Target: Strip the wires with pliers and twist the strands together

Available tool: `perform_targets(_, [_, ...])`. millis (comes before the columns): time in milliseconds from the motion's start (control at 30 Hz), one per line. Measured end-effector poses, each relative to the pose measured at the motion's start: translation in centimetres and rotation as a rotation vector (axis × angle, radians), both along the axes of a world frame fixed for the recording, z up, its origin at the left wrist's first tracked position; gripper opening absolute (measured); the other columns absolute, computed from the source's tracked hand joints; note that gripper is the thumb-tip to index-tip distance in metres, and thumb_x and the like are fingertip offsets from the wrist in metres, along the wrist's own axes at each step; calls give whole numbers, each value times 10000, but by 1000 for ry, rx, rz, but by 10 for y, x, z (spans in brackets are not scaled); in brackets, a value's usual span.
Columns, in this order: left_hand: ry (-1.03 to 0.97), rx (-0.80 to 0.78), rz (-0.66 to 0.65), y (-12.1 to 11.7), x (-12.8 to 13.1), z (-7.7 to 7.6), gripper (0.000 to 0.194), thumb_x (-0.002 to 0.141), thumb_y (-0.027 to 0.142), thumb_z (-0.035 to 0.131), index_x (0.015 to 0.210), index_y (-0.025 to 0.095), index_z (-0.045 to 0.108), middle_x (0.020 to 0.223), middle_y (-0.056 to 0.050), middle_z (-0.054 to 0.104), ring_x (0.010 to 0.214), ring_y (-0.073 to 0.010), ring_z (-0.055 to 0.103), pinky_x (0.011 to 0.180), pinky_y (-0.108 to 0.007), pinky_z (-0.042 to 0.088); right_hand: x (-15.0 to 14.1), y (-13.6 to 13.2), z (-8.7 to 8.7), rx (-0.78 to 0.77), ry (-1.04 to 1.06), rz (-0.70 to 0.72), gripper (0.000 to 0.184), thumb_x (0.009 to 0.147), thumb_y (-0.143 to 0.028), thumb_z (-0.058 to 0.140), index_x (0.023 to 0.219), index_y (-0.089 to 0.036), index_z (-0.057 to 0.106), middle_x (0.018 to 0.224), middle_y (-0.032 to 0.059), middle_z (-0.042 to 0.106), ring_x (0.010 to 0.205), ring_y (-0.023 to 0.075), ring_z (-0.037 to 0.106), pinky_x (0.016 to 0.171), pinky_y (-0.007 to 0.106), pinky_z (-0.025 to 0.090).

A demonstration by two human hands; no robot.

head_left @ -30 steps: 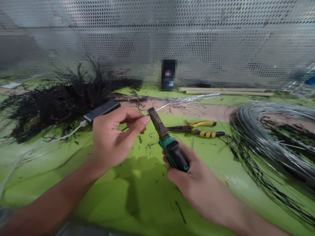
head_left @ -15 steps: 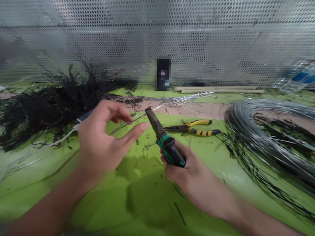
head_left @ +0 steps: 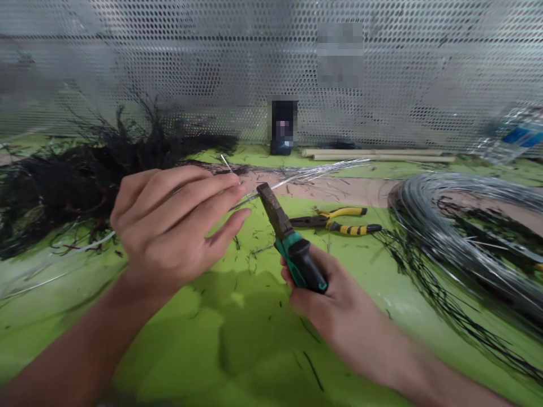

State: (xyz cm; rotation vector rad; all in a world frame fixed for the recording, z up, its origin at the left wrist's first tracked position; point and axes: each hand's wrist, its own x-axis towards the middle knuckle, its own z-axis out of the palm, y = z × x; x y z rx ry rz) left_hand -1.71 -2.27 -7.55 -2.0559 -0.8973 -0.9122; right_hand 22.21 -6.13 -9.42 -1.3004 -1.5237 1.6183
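My right hand is wrapped round the green-and-black handles of a pair of pliers, whose rusty jaws point up and away. At the jaw tip is a thin metal wire that runs left behind my left hand; whether the jaws grip it cannot be made out. My left hand is open, palm down, fingers stretched toward the jaws and thumb apart. A short bright wire end sticks up behind its fingertips; the fingers hide where it leads.
Yellow-and-black needle-nose pliers lie behind the right hand. At right is a wire coil beside black strands. Cut wires, pale sticks and a plastic bottle lie farther back. A black tangled bundle fills the left.
My left hand has turned from a curled, sideways pose to palm down with fingers stretched. A wire end now stands up behind the fingertips. The pliers have shifted slightly right in view.
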Motion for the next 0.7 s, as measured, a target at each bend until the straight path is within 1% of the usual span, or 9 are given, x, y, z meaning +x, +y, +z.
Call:
perform_targets(100, [-31, -37, 30, -2, 1, 0, 383, 890, 273, 823, 1247, 395, 757, 1169, 60, 821, 1094, -295, 778, 941, -499, 559, -2, 1, 3, -33, 15, 11, 176, 761, -166, 580, 876, -244, 471, 717, -71, 362, 580, 102, 333, 497, 244, 285])
perform_targets(233, [-156, -136, -4, -1, 6, -1, 205, 887, 282, 826, 1073, 366, 807, 1061, 47, 838, 1027, -289, 791, 911, -476, 563, -4, 1, 4, -63, 28, 16, 196, 756, -163, 579, 898, -248, 474, 702, -80, 352, 537, 92, 334, 486, 248, 270])
perform_targets(367, [-182, -132, -44, -1, 11, -5, 172, 937, 215, 753, 1090, 286, 785, 1051, 1, 839, 950, -255, 798, 832, -422, 579, -3, 0, 3, -74, 18, 27, 214, 770, -187, 579, 950, -255, 485, 682, -87, 352, 519, 98, 348, 489, 256, 271])
perform_targets(433, [-262, -183, -47, -2, 14, -7, 118, 969, 220, 721, 1062, 256, 783, 981, -4, 839, 896, -224, 797, 805, -382, 590, -2, 0, 2, -71, 2, 27, 226, 774, -194, 579, 971, -257, 487, 676, -88, 362, 520, 103, 363, 496, 260, 274])
perform_targets(500, [-386, -313, -38, -4, 16, -8, 86, 991, 271, 712, 1018, 255, 792, 936, 9, 834, 853, -195, 795, 772, -333, 604, -1, -1, 2, -64, -9, 22, 228, 774, -191, 574, 972, -259, 485, 677, -85, 368, 525, 105, 371, 503, 265, 275])
perform_targets(533, [-469, -395, -46, -5, 17, -8, 93, 992, 304, 720, 1026, 263, 797, 934, 18, 832, 836, -181, 793, 752, -307, 611, -1, -1, 2, -59, -9, 21, 226, 772, -189, 569, 969, -260, 483, 678, -84, 369, 525, 105, 372, 504, 266, 275])
perform_targets(633, [-734, -681, -135, -8, 20, -6, 198, 970, 362, 754, 1154, 296, 782, 948, 28, 826, 796, -161, 788, 698, -253, 628, -1, -1, 1, -65, -10, 19, 236, 762, -188, 559, 970, -262, 474, 672, -86, 367, 519, 105, 364, 503, 270, 269])
perform_targets(700, [-860, -808, -211, -8, 22, -4, 236, 953, 342, 768, 1183, 291, 770, 892, 19, 817, 762, -167, 783, 665, -245, 636, -1, -1, 1, -79, -9, 24, 246, 754, -190, 559, 973, -262, 472, 663, -88, 368, 508, 104, 357, 498, 272, 266])
